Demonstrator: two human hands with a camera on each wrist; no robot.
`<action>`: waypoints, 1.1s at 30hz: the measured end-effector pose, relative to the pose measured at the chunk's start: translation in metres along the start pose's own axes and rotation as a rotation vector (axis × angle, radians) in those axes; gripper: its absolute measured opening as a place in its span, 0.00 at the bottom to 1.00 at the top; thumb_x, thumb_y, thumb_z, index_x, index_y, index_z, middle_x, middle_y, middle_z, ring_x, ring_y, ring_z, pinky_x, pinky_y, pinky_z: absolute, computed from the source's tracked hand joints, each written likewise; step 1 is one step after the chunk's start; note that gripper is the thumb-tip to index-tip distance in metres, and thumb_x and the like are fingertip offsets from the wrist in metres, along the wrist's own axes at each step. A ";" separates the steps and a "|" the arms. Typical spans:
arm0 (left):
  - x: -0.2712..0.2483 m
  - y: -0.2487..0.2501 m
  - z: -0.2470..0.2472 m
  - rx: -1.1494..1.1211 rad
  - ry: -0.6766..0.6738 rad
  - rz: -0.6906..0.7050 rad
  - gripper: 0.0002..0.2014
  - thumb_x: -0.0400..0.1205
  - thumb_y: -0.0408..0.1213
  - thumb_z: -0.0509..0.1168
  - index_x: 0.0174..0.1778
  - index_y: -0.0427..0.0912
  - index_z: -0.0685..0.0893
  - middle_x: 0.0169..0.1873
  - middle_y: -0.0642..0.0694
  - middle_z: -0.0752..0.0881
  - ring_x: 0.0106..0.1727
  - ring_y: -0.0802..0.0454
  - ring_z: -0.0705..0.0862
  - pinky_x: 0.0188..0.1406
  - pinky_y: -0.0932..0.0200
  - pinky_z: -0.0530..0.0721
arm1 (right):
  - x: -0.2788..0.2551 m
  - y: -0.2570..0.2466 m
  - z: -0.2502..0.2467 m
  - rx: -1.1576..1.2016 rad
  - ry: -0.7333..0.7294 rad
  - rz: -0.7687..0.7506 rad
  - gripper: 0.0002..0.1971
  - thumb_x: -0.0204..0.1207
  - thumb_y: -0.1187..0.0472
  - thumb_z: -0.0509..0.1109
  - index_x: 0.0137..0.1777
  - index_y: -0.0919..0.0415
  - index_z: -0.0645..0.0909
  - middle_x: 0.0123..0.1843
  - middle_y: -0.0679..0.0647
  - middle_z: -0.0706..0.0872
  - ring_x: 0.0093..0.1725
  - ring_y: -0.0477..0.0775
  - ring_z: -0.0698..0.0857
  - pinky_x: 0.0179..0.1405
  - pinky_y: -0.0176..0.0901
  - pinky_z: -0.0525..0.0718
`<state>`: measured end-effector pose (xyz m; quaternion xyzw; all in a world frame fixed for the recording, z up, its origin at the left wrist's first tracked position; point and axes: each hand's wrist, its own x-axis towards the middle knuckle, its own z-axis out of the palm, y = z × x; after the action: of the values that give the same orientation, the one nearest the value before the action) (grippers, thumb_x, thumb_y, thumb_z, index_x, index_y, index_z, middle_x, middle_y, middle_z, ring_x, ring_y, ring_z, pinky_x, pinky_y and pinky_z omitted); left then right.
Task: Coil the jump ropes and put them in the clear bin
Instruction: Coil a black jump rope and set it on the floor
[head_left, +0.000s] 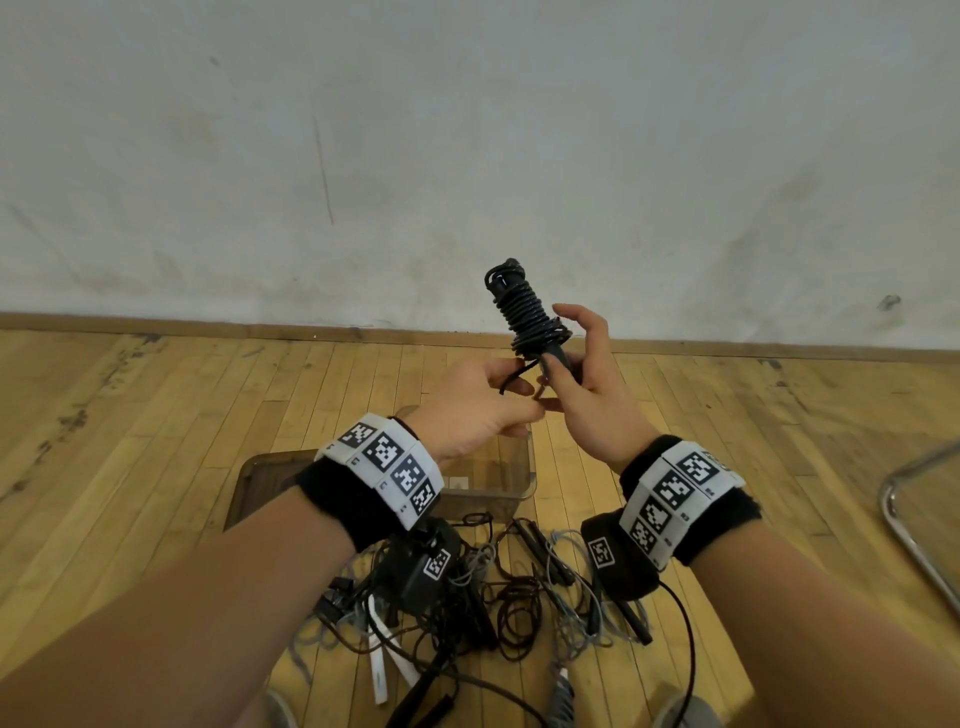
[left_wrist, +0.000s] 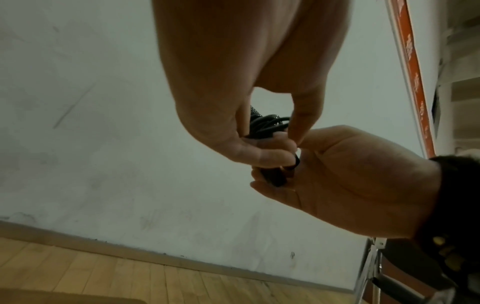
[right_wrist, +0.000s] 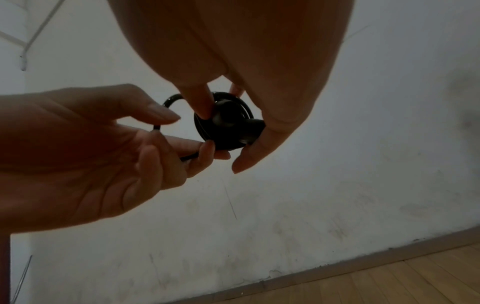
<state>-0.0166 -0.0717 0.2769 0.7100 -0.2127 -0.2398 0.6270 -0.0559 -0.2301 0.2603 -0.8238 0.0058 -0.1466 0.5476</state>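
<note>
A black jump rope (head_left: 524, 312) is wound in tight turns round its own black handles, held upright in front of me. My right hand (head_left: 582, 384) grips the lower end of the handles (right_wrist: 228, 123), thumb and fingers around them. My left hand (head_left: 488, 400) pinches the loose tail of the rope (right_wrist: 171, 100) just left of the coil; the same coil (left_wrist: 267, 125) shows between the fingers in the left wrist view. The clear bin (head_left: 514, 467) stands on the floor below my hands, partly hidden by my left wrist.
A tangle of several more jump ropes (head_left: 498, 597), black, grey and white-handled, lies on the wooden floor (head_left: 156, 415) near my feet. A chrome chair frame (head_left: 914, 519) stands at the right. A white wall (head_left: 467, 156) rises just beyond.
</note>
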 end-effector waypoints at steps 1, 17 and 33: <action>0.001 0.000 -0.001 -0.016 0.026 0.001 0.15 0.82 0.26 0.71 0.65 0.39 0.87 0.48 0.44 0.86 0.44 0.53 0.88 0.46 0.58 0.91 | 0.000 0.001 0.000 0.008 0.008 0.004 0.26 0.89 0.63 0.61 0.81 0.41 0.59 0.53 0.61 0.87 0.52 0.61 0.87 0.58 0.69 0.88; 0.009 0.002 -0.009 -0.111 0.332 0.173 0.06 0.81 0.41 0.76 0.48 0.44 0.95 0.55 0.56 0.93 0.58 0.53 0.90 0.67 0.50 0.87 | 0.004 0.000 -0.006 -0.052 0.064 0.161 0.24 0.80 0.58 0.76 0.75 0.53 0.78 0.56 0.48 0.88 0.54 0.49 0.88 0.64 0.61 0.87; 0.013 0.001 -0.010 -0.013 0.365 0.230 0.06 0.85 0.38 0.72 0.55 0.41 0.91 0.50 0.47 0.93 0.54 0.53 0.91 0.53 0.57 0.90 | 0.002 0.000 -0.005 0.075 0.091 0.212 0.33 0.70 0.61 0.86 0.69 0.55 0.69 0.54 0.55 0.90 0.43 0.56 0.94 0.50 0.58 0.93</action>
<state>-0.0008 -0.0718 0.2777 0.7087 -0.1737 -0.0354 0.6829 -0.0552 -0.2352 0.2631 -0.7899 0.1123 -0.1250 0.5898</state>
